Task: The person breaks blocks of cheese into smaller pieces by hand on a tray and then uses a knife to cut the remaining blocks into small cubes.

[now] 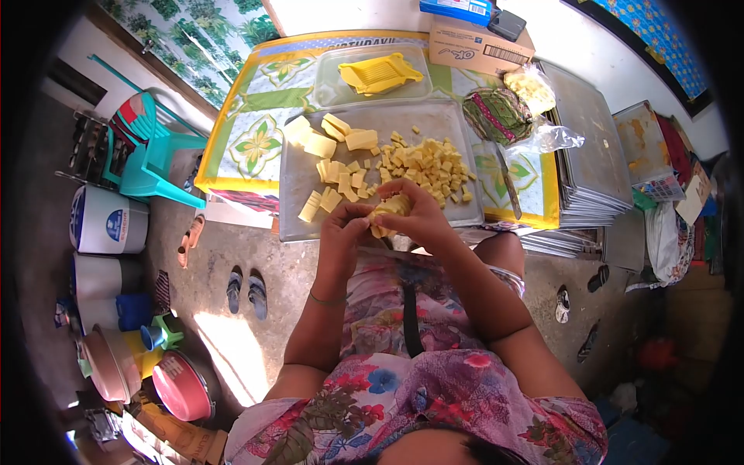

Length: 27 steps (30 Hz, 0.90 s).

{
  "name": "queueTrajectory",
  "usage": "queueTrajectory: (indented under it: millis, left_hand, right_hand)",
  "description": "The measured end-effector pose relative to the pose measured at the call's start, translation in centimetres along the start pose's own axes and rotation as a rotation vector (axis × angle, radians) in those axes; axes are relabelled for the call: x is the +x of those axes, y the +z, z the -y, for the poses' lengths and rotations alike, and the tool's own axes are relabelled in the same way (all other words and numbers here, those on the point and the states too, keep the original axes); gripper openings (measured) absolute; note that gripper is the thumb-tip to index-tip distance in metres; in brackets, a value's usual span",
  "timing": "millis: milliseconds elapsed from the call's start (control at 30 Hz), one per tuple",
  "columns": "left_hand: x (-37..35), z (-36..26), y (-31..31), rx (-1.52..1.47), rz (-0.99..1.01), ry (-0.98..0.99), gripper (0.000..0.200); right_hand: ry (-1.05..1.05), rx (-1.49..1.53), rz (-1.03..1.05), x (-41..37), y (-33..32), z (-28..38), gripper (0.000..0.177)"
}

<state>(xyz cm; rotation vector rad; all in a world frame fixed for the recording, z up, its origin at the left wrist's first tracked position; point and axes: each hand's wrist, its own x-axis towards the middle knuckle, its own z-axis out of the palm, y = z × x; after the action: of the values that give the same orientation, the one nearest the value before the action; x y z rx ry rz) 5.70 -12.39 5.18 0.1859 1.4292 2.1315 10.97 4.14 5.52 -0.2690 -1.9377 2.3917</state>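
Close to my body, at the near edge of a metal tray (296,221), my left hand (345,232) and my right hand (415,213) are closed around a sliced piece of cheese (392,207). Its pale yellow slices fan out between my fingers. Small cheese cubes (426,164) are heaped on the tray's right side. Larger cheese blocks (319,145) lie at its back left, with thick cheese sticks (329,200) nearer me. A knife (508,182) rests on the tablecloth right of the tray.
Behind the tray, a yellow plastic piece (380,74) lies on a clear tray (329,87). A cardboard box (477,48) and a patterned cloth bundle (500,116) sit at the back right. Stacked metal trays (593,147) stand right of the table; a teal chair (159,159) is left.
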Motion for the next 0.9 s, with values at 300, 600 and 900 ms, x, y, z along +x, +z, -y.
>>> queueTrajectory:
  millis: [300,600,900]
  left_hand:
    - [0.3,0.1,0.0,0.020,-0.016,-0.015,0.022]
    - [0.8,0.7,-0.3,0.029,0.012,0.011,0.025]
    - [1.0,0.8,-0.4,0.166,0.039,0.068,0.026]
  right_hand:
    - [-0.018,-0.006,-0.011,0.4,-0.1,-0.6,0.045]
    - [-0.026,-0.010,-0.038,0.6,-0.3,-0.9,0.046]
    - [-0.020,-0.038,-0.040,0.5,-0.2,-1.2,0.046]
